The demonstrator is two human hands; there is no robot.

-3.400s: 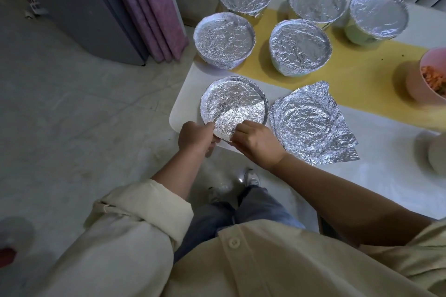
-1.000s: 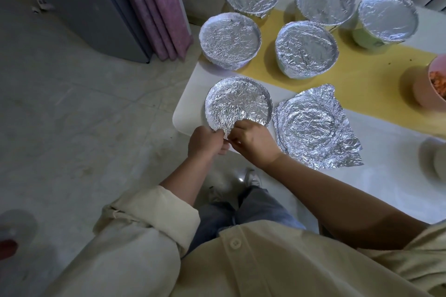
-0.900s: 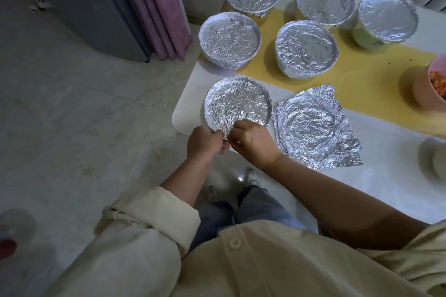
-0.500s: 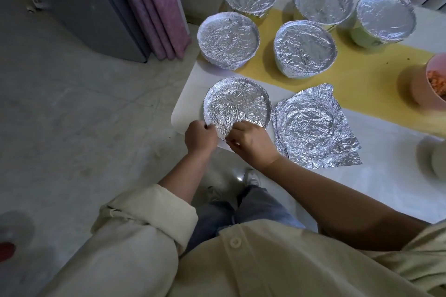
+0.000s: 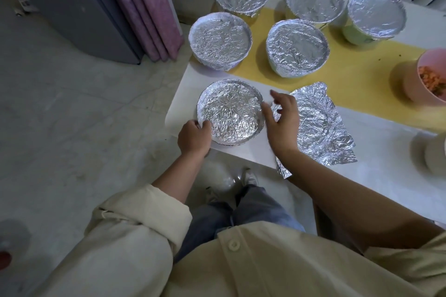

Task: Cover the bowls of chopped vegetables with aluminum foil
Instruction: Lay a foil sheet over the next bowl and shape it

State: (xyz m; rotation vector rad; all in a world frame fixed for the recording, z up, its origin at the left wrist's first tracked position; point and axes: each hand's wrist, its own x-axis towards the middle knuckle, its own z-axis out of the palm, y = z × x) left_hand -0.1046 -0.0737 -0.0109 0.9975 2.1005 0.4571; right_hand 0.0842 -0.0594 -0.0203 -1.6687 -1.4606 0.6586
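Note:
A foil-covered bowl point(image 5: 230, 112) stands near the white table's left front corner. My left hand point(image 5: 194, 137) curls around its lower left rim and holds the foil edge. To the bowl's right, my right hand point(image 5: 281, 119) hovers with fingers spread and loose, holding nothing. Beneath that hand lies a crumpled loose foil sheet point(image 5: 321, 128) bearing a round imprint. Several foil-covered bowls, such as the bowl point(image 5: 297, 47) on the yellow mat, stand behind. An uncovered pink bowl point(image 5: 428, 77) with chopped orange vegetables sits at the right edge.
The white table point(image 5: 376, 176) carries a yellow mat point(image 5: 362, 72). A pale round dish point(image 5: 436, 154) is cut off at the far right. On the floor to the left stand a grey cabinet point(image 5: 72, 7) and a purple curtain point(image 5: 144, 7). My legs are below the table edge.
My right hand has let go of the bowl's front foil edge and lifted to the right, fingers spread. My left hand slid a little left along the rim.

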